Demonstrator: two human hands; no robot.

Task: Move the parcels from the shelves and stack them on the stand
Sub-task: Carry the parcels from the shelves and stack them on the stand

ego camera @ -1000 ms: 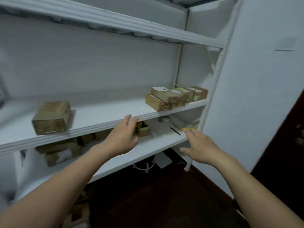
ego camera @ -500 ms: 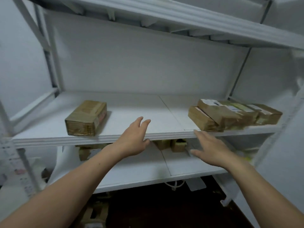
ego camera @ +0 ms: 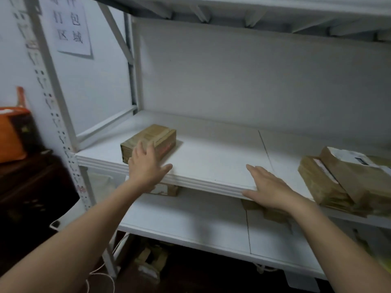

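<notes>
Where parcel (ego camera: 157,135) lies (brown), left hand (ego camera: 146,167) reaches.

My bare left arm stretches in from 7 o'clock; the left grip (ego camera: 146,167) is palm down, fingers straight and spread, thumb out toward 3 o'clock. My right arm stretches in from 5 o'clock; the right grip (ego camera: 269,187) is flat, fingers pointing to 10 o'clock.
</notes>
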